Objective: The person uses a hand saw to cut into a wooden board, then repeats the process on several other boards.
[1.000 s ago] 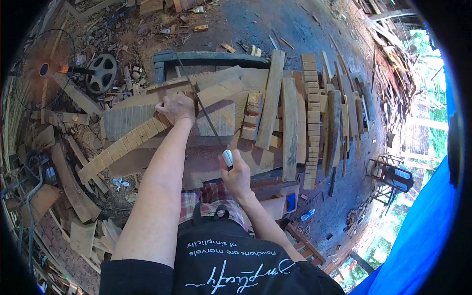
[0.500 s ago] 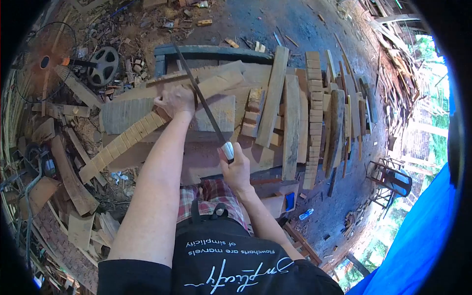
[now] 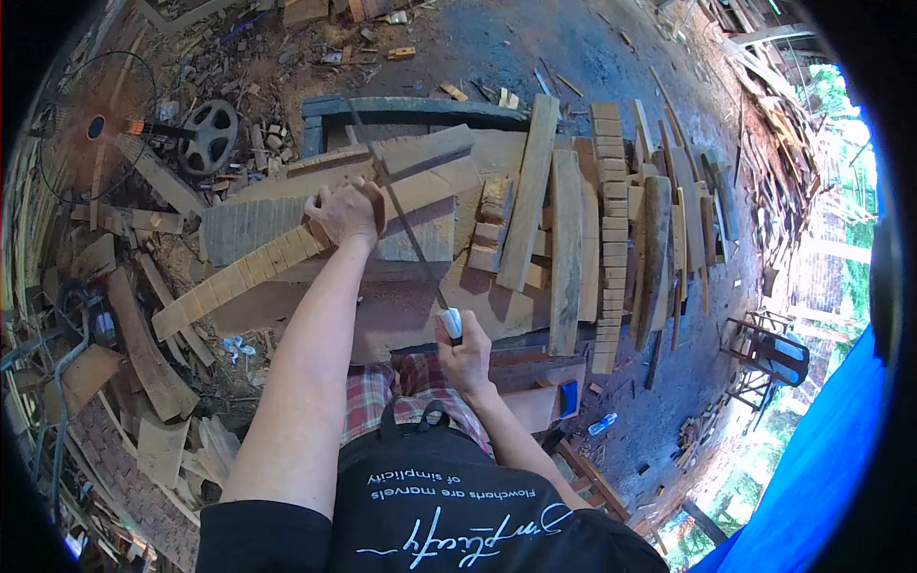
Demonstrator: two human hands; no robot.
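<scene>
- The desk [image 3: 399, 320], dusted with what looks like sawdust, fills the middle of the view and carries the work.
- Long planks [image 3: 565, 253] lie across its right side, pointing away from the person.
- The notched strip [image 3: 244, 275] lies slantwise on the left half of the desk, over a grey board [image 3: 253, 229]; rows of crosswise marks line its near part, and a plainer end seems to run on past the hand.
- The saw [image 3: 411, 229] crosses that strip just right of the hand; whether its teeth sit in the wood I cannot tell.
- The left hand [image 3: 346, 212] curls over the strip, its grip clamped on the wood and bearing down.
- The right hand [image 3: 465, 353] is wrapped around the saw's pale handle [image 3: 452, 323], near the person's body.
- The step in hand looks like sawing across the strip, judging by that pose. The next stroke calls for a steady left grip, fingers clear of the blade, and a straight line from the right arm.
</scene>
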